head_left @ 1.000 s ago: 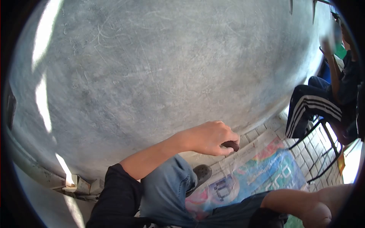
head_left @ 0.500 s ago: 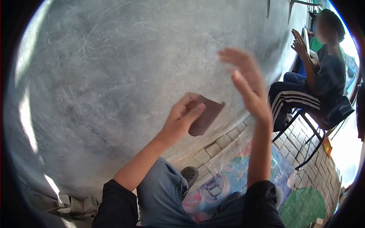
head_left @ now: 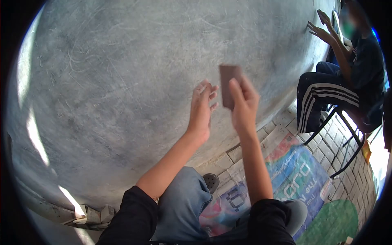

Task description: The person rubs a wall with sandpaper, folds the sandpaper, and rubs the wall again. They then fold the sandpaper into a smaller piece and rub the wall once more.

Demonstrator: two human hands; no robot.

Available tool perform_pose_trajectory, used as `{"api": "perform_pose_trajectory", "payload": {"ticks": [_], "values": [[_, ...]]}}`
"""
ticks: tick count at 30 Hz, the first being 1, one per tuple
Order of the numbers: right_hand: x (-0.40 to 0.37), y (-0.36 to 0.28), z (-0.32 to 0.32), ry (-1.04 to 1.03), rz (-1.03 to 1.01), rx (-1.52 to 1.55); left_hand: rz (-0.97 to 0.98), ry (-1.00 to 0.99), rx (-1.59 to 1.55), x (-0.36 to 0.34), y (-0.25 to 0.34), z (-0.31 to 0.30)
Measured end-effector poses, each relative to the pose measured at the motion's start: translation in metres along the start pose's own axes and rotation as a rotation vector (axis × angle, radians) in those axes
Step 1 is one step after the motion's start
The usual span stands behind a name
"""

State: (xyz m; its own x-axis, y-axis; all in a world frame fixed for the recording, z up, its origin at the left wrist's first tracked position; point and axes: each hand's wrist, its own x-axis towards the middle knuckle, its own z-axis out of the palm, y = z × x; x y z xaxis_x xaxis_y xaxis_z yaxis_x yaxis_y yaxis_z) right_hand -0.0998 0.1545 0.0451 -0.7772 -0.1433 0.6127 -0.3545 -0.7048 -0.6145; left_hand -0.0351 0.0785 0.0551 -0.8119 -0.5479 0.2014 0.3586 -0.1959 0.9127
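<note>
My right hand grips a small brown rectangular piece of sandpaper, thumb on its near face. The piece stands roughly upright in front of the grey wall and is slightly blurred. To its left, my left hand is raised with fingers loosely bent and apart, holding nothing. A small gap lies between its fingertips and the sandpaper. Behind both hands rises the grey plastered wall, marked with pale scratches; neither hand appears to touch it.
A printed banner sheet covers the paving by my legs. At right a co-worker sits on a black-framed chair, hands raised near the wall. Broken blocks lie lower left. A green round patch is lower right.
The sandpaper has passed from my left hand to my right. My left hand has let go and opened; my right hand has moved left. The view has shifted slightly.
</note>
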Motion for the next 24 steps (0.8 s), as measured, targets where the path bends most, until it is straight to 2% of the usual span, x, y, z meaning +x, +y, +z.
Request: {"api": "perform_pose_trajectory", "payload": {"ticks": [1,3,4,5,7,8,10,13,15,16,18,19,20,21,22,24], "values": [[0.017,-0.011,0.000,0.008,-0.076,-0.139,0.007,0.003,0.004,0.002,-0.005,0.002],[0.049,-0.042,0.013,0.064,-0.251,-0.462,-0.131,-0.128,0.120,0.003,-0.019,0.004],[0.061,-0.050,0.023,0.111,-0.353,-0.648,-0.260,-0.312,0.238,0.008,-0.033,0.006],[0.071,-0.045,0.030,0.118,-0.350,-0.646,-0.389,-0.497,0.352,0.008,-0.036,0.014],[0.086,-0.033,0.046,-0.118,-1.050,-0.873,-0.502,-0.828,0.576,-0.010,-0.034,0.032],[0.083,-0.027,0.053,-0.113,-1.056,-0.871,-0.398,-0.896,0.604,-0.020,-0.041,0.032],[0.074,-0.015,0.060,-0.256,-1.136,-1.002,-0.294,-0.965,0.640,-0.028,-0.052,0.032],[0.070,0.008,0.047,-0.208,-1.097,-1.113,-0.222,-1.142,0.943,-0.027,-0.067,0.031],[0.065,0.017,0.049,-0.244,-1.096,-1.118,-0.281,-1.304,1.145,-0.021,-0.084,0.023],[0.062,0.021,0.049,-0.292,-1.100,-1.123,-0.284,-1.311,1.151,-0.022,-0.082,0.024],[0.052,0.031,0.047,-0.310,-1.020,-1.077,-0.516,-1.433,1.162,-0.021,-0.075,0.025],[0.049,0.037,0.046,-0.337,-0.941,-1.022,-0.521,-1.435,1.177,-0.020,-0.075,0.022],[0.055,0.045,0.037,-0.358,-0.945,-1.020,-0.558,-1.417,1.136,-0.021,-0.075,0.017],[0.066,0.052,0.026,-0.338,-0.942,-1.011,-0.595,-1.396,1.097,-0.021,-0.077,0.010],[0.079,0.058,0.013,-0.243,-0.954,-0.996,-0.540,-1.466,0.963,-0.018,-0.092,-0.004],[0.094,0.058,-0.007,-0.025,-0.920,-1.030,-0.602,-1.483,0.988,-0.016,-0.086,-0.008]]}}
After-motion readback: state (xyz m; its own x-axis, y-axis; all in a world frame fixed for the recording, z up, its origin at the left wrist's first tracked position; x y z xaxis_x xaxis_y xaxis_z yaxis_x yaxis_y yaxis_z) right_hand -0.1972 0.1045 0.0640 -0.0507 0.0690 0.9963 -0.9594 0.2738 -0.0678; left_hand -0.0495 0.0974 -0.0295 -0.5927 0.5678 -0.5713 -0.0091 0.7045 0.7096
